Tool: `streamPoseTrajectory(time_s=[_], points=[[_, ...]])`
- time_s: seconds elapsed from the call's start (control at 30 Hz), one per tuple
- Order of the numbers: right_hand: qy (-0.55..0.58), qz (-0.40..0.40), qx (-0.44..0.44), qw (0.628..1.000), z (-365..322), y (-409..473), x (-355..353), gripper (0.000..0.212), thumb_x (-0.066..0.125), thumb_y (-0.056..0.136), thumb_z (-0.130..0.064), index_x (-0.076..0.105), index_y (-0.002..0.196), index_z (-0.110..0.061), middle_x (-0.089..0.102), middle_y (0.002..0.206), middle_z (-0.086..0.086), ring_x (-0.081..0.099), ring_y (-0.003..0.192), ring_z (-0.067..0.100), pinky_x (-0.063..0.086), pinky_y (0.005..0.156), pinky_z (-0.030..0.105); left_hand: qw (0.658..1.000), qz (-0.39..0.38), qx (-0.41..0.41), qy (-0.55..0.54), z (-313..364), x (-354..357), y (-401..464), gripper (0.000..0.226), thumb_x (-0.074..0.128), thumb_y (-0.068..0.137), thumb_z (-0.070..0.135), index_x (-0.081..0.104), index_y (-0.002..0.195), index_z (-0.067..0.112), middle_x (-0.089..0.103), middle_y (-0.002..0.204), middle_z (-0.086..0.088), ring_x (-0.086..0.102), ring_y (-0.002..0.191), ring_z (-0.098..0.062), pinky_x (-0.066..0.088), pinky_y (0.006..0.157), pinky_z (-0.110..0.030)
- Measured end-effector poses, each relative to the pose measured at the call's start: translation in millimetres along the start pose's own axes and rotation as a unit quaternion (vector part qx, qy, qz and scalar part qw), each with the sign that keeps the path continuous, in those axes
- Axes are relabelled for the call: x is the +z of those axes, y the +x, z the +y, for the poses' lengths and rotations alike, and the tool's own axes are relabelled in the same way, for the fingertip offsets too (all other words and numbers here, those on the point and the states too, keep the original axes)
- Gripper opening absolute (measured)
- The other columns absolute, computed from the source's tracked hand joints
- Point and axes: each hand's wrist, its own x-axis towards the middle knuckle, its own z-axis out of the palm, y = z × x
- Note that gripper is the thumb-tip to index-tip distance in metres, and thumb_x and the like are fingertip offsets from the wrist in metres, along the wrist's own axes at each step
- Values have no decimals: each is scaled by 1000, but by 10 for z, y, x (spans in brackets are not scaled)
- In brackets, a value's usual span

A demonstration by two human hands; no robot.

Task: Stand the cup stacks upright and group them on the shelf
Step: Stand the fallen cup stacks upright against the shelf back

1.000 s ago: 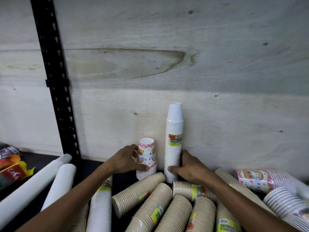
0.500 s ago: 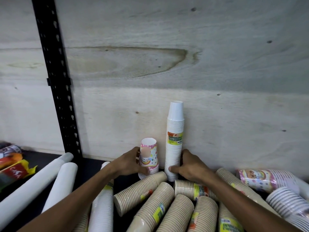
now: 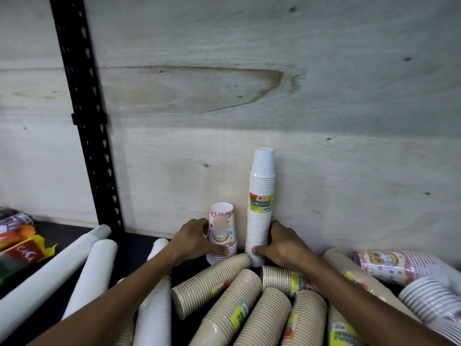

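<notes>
Your left hand (image 3: 197, 242) grips the short pink cup stack (image 3: 222, 233); your right hand (image 3: 282, 245) grips the tall white cup stack (image 3: 260, 208), both upright at the far wall.

Blurred print on the short pink stack (image 3: 222, 231); lying brown stacks (image 3: 262, 318) cut off below.

A black slotted upright (image 3: 87, 126) stands against the pale plywood back panel (image 3: 324, 108).

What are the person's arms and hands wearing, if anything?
Nothing shows on them. Both forearms are bare to the picture's lower edge, with no sleeves in view. The left hand and right hand have no gloves, and no rings, watch or bracelets can be seen.
</notes>
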Motion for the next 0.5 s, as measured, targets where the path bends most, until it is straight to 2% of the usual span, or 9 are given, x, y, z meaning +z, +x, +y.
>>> streamPoseTrajectory(time_s=[0.1, 0.27, 0.4, 0.5], points=[[0, 3, 3, 1000, -4, 22, 26, 81, 82, 75, -39, 43, 141, -16, 60, 136, 4, 59, 121, 25, 50, 102, 39, 1000, -3, -5, -3, -32, -36, 6, 69, 89, 58, 46, 65, 117, 19, 70, 112, 4, 64, 98, -13, 49, 82, -24], [-17, 12, 11, 1000, -38, 75, 70, 75, 82, 74, -41, 46, 134, -14, 62, 133, 7, 60, 120, 28, 50, 99, 39, 999, -17, -26, -19, -111, -187, 18, 87, 81, 34, 59, 67, 111, 22, 72, 105, 5, 67, 94, -12, 54, 91, -34], [-15, 8, 18, 1000, -76, 114, 120, 74, 83, 72, -42, 47, 130, -13, 63, 131, 8, 61, 118, 27, 51, 97, 40, 999, -14, -35, -14, -184, -211, 13, 72, 92, 51, 43, 64, 114, 21, 69, 107, 6, 67, 94, -11, 54, 88, -31], [-15, 6, 20, 1000, -115, 118, 144, 72, 82, 73, -41, 47, 129, -12, 62, 131, 9, 60, 118, 27, 51, 96, 38, 999, -10, -44, -15, -229, -174, 10, 68, 93, 55, 40, 62, 113, 21, 69, 108, 6, 67, 94, -12, 54, 89, -32]])
